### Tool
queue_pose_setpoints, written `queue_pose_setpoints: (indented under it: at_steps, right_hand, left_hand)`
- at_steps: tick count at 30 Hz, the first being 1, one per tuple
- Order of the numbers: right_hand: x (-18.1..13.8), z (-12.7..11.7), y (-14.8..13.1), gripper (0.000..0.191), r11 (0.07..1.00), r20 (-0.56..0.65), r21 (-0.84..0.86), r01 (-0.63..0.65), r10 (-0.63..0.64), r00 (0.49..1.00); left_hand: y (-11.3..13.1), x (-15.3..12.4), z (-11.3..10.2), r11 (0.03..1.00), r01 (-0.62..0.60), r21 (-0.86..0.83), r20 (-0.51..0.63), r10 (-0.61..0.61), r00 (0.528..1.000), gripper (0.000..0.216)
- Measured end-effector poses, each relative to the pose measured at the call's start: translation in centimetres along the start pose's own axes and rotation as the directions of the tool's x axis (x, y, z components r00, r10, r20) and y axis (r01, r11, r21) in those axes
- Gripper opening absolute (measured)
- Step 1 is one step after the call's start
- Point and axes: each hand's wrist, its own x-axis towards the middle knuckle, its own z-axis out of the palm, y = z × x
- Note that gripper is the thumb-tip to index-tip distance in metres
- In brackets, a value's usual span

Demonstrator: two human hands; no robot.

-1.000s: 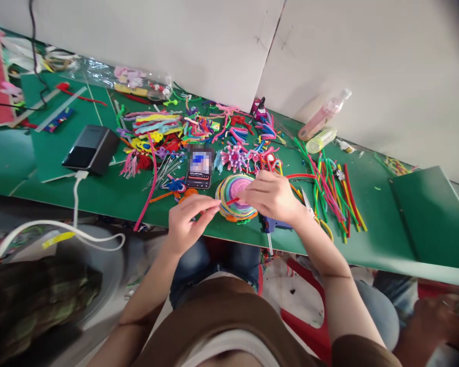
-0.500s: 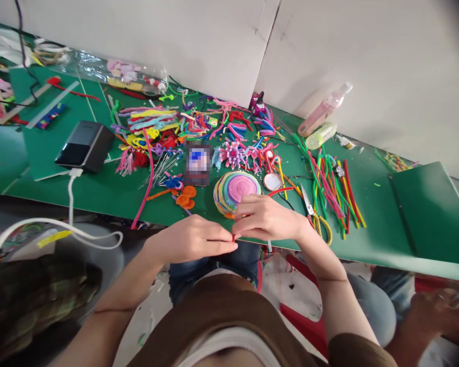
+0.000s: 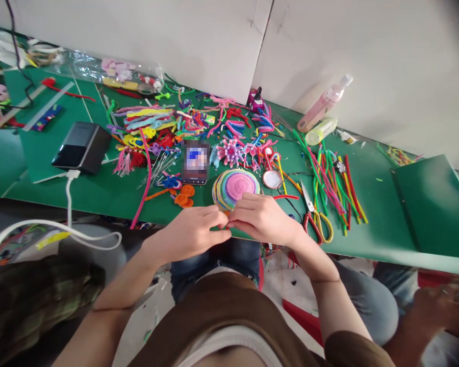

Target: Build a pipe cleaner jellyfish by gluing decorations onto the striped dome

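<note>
My left hand (image 3: 191,230) and my right hand (image 3: 258,218) meet at the table's front edge, fingertips pinched together. Between them shows a bit of red pipe cleaner (image 3: 230,225), mostly covered by the fingers. Just beyond my right hand lies a coiled disc (image 3: 239,184) of pipe cleaners, pink in the middle with rainbow rings. A red strand (image 3: 286,197) sticks out past the right hand; whether it belongs to the held piece I cannot tell. Orange coiled discs (image 3: 184,195) lie beyond my left hand. Scissors (image 3: 311,209) with red and yellow handles rest to the right.
A phone (image 3: 195,162) and a pink flower (image 3: 230,152) lie behind the coiled disc. Piles of pipe cleaners (image 3: 149,120) cover the back. A dark box (image 3: 82,148) with a white cable stands left. Bottles (image 3: 325,104) lean on the wall. Another person's hand (image 3: 439,306) is at right.
My hands have drawn closer together and moved slightly up toward the coiled disc. Less of the red pipe cleaner shows between my fingertips. The red strand at right now lies lower.
</note>
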Motion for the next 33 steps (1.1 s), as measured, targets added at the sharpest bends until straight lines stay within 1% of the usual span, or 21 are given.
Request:
queue_pose_setpoints:
  at_steps: [2, 4, 7, 9, 12, 16, 21, 23, 25, 26, 27, 28, 29, 30, 31, 32, 33]
  right_hand:
    - [-0.1, 0.4, -0.3, 0.024, 0.995, -0.060, -0.012, -0.097, 0.097, 0.994]
    - [-0.1, 0.9, -0.7, 0.022, 0.980, -0.124, -0.009, -0.198, 0.195, 0.973]
    - [-0.2, 1.8, -1.2, 0.021, 0.946, -0.214, 0.019, -0.323, 0.319, 0.923]
    - [-0.3, 2.4, -1.5, 0.021, 0.927, -0.266, 0.049, -0.372, 0.371, 0.890]
    - [-0.5, 3.2, -1.8, 0.020, 0.909, -0.334, 0.092, -0.406, 0.412, 0.848]
    - [-0.7, 3.7, -2.1, 0.019, 0.897, -0.392, 0.139, -0.421, 0.440, 0.808]
    - [-0.6, 3.8, -2.3, 0.018, 0.893, -0.415, 0.174, -0.416, 0.449, 0.791]
    - [-0.5, 3.9, -2.3, 0.018, 0.889, -0.414, 0.177, -0.423, 0.457, 0.787]
    - [-0.5, 3.9, -2.1, 0.018, 0.886, -0.419, 0.158, -0.436, 0.460, 0.783]
    - [-0.6, 3.9, -1.9, 0.018, 0.883, -0.428, 0.134, -0.450, 0.461, 0.777]
    - [-0.7, 3.9, -1.7, 0.018, 0.877, -0.446, 0.104, -0.470, 0.463, 0.766]
    - [-0.9, 3.8, -1.5, 0.018, 0.866, -0.473, 0.073, -0.495, 0.467, 0.747]
    - [-1.1, 3.7, -1.3, 0.018, 0.852, -0.503, 0.048, -0.521, 0.472, 0.724]
    - [-1.3, 3.6, -1.1, 0.018, 0.837, -0.531, 0.033, -0.547, 0.478, 0.700]
    - [-1.5, 3.5, -1.0, 0.018, 0.822, -0.553, 0.026, -0.569, 0.486, 0.677]
    - [-1.7, 3.5, -0.9, 0.017, 0.811, -0.567, 0.025, -0.585, 0.494, 0.660]
    - [-1.9, 3.4, -0.8, 0.017, 0.802, -0.573, 0.025, -0.597, 0.501, 0.648]
  left_hand:
    - [-0.2, -0.1, 0.4, 0.998, 0.061, 0.033, -0.017, -0.060, 0.998, 0.022]
    - [-0.5, -0.2, 0.8, 0.988, 0.139, 0.068, -0.073, -0.134, 0.988, 0.021]
    - [-0.9, -0.4, 1.6, 0.969, 0.215, 0.123, -0.196, -0.188, 0.962, 0.020]
    - [-0.9, -0.5, 2.1, 0.967, 0.232, 0.108, -0.247, -0.200, 0.948, 0.021]
    - [-0.7, -0.7, 2.8, 0.963, 0.269, 0.027, -0.314, -0.247, 0.917, 0.019]
    - [-0.5, -0.9, 3.2, 0.951, 0.297, -0.086, -0.377, -0.307, 0.874, 0.017]
    - [0.1, -0.9, 3.6, 0.947, 0.307, -0.097, -0.446, -0.317, 0.837, 0.019]
    - [0.3, -0.9, 3.8, 0.941, 0.322, -0.104, -0.443, -0.334, 0.832, 0.017]
    - [-0.2, -0.9, 3.8, 0.927, 0.346, -0.148, -0.417, -0.375, 0.828, 0.014]
    - [-1.0, -0.8, 3.7, 0.917, 0.358, -0.175, -0.384, -0.399, 0.833, 0.016]
    - [-2.2, -0.8, 3.6, 0.905, 0.378, -0.195, -0.371, -0.425, 0.826, 0.021]
    - [-3.8, -0.7, 3.4, 0.895, 0.402, -0.195, -0.319, -0.445, 0.837, 0.034]
    - [-5.7, -0.7, 3.1, 0.883, 0.442, -0.160, -0.314, -0.470, 0.825, 0.040]
    - [-7.9, -0.7, 3.0, 0.859, 0.502, -0.099, -0.392, -0.497, 0.774, 0.037]
    - [-10.0, -0.8, 2.9, 0.808, 0.589, -0.032, -0.451, -0.538, 0.713, 0.036]
    - [-12.1, -0.9, 3.0, 0.735, 0.678, 0.023, -0.492, -0.582, 0.648, 0.040]
    - [-13.9, -0.9, 3.1, 0.673, 0.736, 0.069, -0.439, -0.642, 0.628, 0.044]
